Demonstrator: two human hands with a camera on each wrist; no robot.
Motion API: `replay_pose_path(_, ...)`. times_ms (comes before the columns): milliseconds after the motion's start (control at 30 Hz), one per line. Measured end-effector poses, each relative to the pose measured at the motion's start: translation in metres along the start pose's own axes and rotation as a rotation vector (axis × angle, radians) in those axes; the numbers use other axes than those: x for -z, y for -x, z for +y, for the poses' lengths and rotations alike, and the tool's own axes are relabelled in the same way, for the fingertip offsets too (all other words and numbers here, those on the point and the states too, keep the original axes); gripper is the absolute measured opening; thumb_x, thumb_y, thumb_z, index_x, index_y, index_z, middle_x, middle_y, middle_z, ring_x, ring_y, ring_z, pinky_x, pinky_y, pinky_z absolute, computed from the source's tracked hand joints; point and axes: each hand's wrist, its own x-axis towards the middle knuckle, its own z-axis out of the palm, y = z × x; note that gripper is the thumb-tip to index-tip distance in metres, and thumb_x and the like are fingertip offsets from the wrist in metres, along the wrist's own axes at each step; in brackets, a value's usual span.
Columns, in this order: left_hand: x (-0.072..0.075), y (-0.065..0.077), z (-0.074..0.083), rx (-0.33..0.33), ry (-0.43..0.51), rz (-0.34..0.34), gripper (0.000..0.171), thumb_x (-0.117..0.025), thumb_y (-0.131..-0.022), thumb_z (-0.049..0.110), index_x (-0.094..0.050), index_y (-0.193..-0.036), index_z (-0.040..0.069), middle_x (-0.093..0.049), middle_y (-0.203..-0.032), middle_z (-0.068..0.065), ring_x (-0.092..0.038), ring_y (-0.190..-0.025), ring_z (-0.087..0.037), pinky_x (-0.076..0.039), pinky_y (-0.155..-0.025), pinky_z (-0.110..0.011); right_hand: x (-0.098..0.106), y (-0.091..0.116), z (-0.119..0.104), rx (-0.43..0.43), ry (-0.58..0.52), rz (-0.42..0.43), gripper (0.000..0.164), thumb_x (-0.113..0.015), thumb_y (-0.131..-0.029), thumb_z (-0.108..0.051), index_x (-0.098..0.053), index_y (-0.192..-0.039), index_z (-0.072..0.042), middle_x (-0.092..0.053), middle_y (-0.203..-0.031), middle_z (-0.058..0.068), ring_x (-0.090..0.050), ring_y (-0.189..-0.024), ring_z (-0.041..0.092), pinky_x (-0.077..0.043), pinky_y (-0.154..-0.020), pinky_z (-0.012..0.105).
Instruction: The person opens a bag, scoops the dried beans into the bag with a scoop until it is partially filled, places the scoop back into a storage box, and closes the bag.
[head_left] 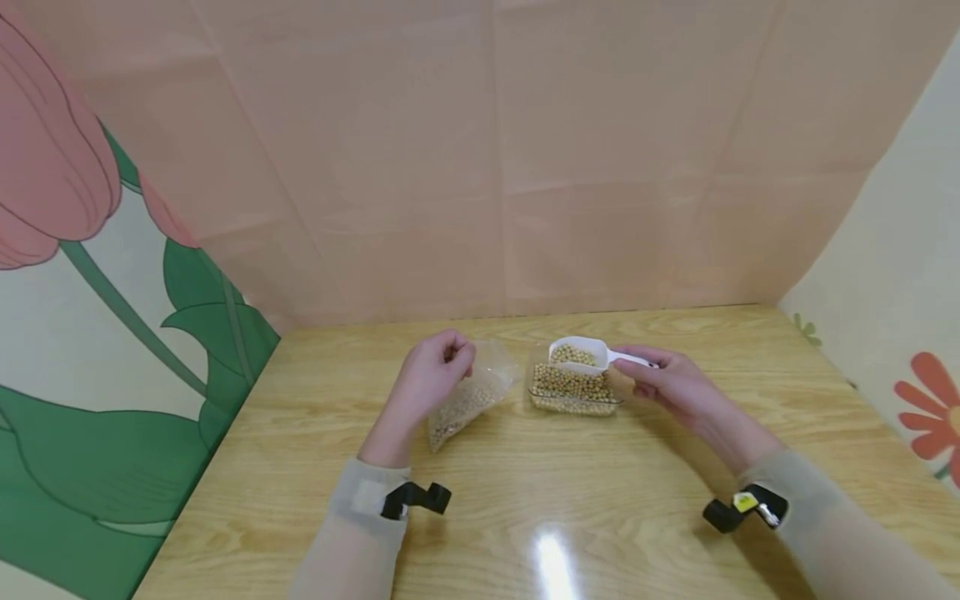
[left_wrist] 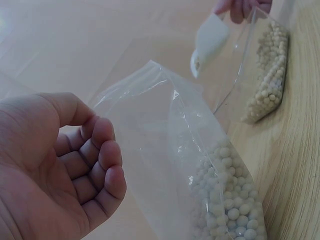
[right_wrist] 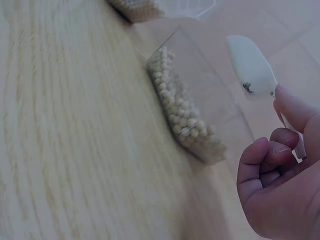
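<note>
In the head view, the right hand pinches the scoop by its handle, thumb along it and the other fingers curled beneath. Gripping the back end seems to keep the fingers clear of the load and leave the wrist free to tilt it. The scoop's bowl points to 9 o'clock, its mouth facing up, so the beans in it stay put.

Under the scoop stands the clear box, partly filled with beans; the scoop hangs over its 12 o'clock side, apart from the beans below, as the right wrist view shows. That position probably means any strays drop inside.

At the box's 9 o'clock, just beside it, is the clear bag, its beans settled low. The left hand, at the bag's 10 o'clock, has its fingers curled and appears to pinch the upper edge between thumb and forefinger, likely because the limp film would otherwise slump.

Box and bag both rest on the worktop, close together, which presumably shortens the scoop's path. Beyond, at 12 o'clock, hangs a pink sheet.
</note>
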Motion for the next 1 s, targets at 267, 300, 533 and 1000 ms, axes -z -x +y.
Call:
replay_pose_path(267, -0.001, -0.001, -0.002, 0.006, -0.003, 0.001, 0.027, -0.059, -0.115, 0.026, -0.069, -0.094, 0.013, -0.072, -0.086, -0.011, -0.047, -0.061, -0.017, -0.042, -0.060, -0.035, -0.006, 0.007, -0.018, 0.015, -0.037, -0.019, 0.018, -0.075, -0.107, -0.014, -0.085, -0.121, -0.021, -0.071, -0.122, -0.010, -0.060, -0.088, 0.009, -0.055, -0.076, 0.024)
replay_pose_path(300, -0.001, 0.000, -0.002, 0.006, -0.004, 0.002, 0.027, -0.059, -0.115, 0.026, -0.069, -0.094, 0.013, -0.072, -0.085, -0.010, -0.047, -0.061, -0.017, -0.042, -0.060, -0.035, -0.007, 0.008, -0.021, 0.019, -0.038, -0.022, 0.018, -0.075, -0.107, -0.014, -0.085, -0.120, -0.021, -0.071, -0.121, -0.009, -0.060, -0.088, 0.008, -0.055, -0.076, 0.024)
replay_pose_path(533, 0.000, 0.001, -0.002, -0.004, -0.013, 0.006, 0.026, -0.059, -0.114, 0.025, -0.069, -0.093, 0.013, -0.069, -0.081, -0.003, -0.049, -0.062, -0.018, -0.043, -0.060, -0.034, -0.024, 0.013, -0.036, 0.046, -0.028, -0.057, 0.019, -0.074, -0.108, -0.013, -0.084, -0.124, -0.015, -0.071, -0.120, -0.004, -0.059, -0.085, 0.010, -0.056, -0.075, 0.024)
replay_pose_path(1000, -0.002, -0.001, 0.001, 0.002, -0.019, 0.010, 0.025, -0.060, -0.113, 0.024, -0.069, -0.093, 0.013, -0.069, -0.081, -0.001, -0.052, -0.064, -0.018, -0.043, -0.060, -0.034, -0.062, 0.004, -0.044, 0.042, 0.093, -0.081, 0.025, -0.078, -0.106, -0.021, -0.081, -0.129, -0.013, -0.069, -0.124, -0.004, -0.060, -0.098, 0.011, -0.056, -0.081, 0.027)
